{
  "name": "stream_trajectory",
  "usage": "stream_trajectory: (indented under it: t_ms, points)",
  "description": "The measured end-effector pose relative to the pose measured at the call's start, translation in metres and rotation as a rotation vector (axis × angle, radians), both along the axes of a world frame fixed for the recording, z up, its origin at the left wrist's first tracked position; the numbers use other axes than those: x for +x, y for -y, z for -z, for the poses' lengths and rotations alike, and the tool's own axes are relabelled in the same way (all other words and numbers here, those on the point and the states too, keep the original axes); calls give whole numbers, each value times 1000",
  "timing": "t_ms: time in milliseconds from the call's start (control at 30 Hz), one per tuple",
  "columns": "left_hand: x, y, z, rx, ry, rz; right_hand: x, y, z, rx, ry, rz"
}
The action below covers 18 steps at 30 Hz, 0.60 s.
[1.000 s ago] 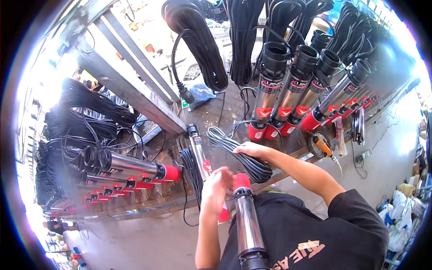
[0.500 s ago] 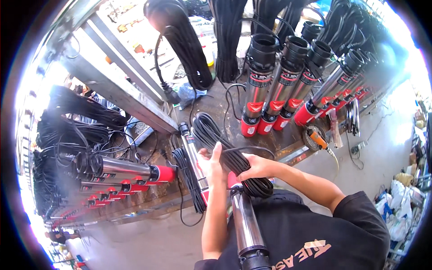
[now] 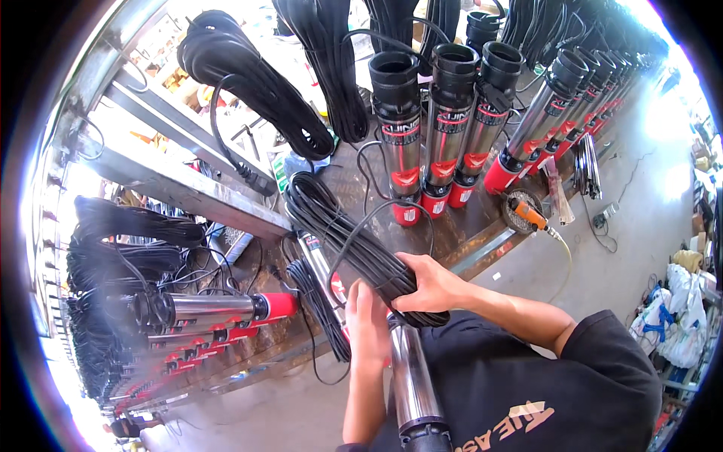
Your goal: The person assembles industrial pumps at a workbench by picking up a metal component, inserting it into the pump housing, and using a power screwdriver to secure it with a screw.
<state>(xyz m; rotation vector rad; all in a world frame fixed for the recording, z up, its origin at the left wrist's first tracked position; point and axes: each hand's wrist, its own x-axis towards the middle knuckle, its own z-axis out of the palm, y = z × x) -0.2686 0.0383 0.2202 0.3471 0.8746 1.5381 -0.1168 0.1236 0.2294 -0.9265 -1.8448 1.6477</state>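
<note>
Cable bundle [image 3: 354, 233]: a long black coil of cable, lying across the top end of the pump that the person holds. Its long way runs from low right, by the hands, up and left toward the bench.
Right hand [image 3: 431, 284]: closed tight around the near end of the cable bundle, fingers wrapped over it.
Left hand [image 3: 367, 320]: flat and partly open, pressed on the pump just under the bundle. It touches the bundle's near end but does not wrap it.
Which hand is nearer: both meet at the same end of the bundle; the right hand has the real hold.
Held pump [image 3: 410, 380]: a shiny steel tube with a red part near the hands, pointing up and away from the person's chest.
Bench [image 3: 459, 233]: dark and worn, just past the hands.
Standing pumps [image 3: 437, 128]: steel tubes with red bottoms and black tops, upright in a row on the bench.
Orange tool [image 3: 525, 214]: lies on the bench, right of the standing pumps.
Lying pumps [image 3: 218, 310]: more steel and red tubes, on their sides at the left.
Hanging cables [image 3: 256, 83]: big black coils up at the far side.
</note>
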Motion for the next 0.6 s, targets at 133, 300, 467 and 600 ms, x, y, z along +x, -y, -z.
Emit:
stream_trajectory:
  t_ms: [133, 300, 467, 600]
  points:
    - [1, -20, 8, 127, 234, 243, -7, 10, -20, 503, 79, 25]
    - [3, -24, 16, 47, 288, 60, 6, 13, -38, 808, 105, 302]
    - [-2, -20, 16, 114, 262, 31, 4, 1, -38, 786, 38, 84]
    - [3, -13, 7, -10, -11, -145, -1, -9, -32, 777, 16, -59]
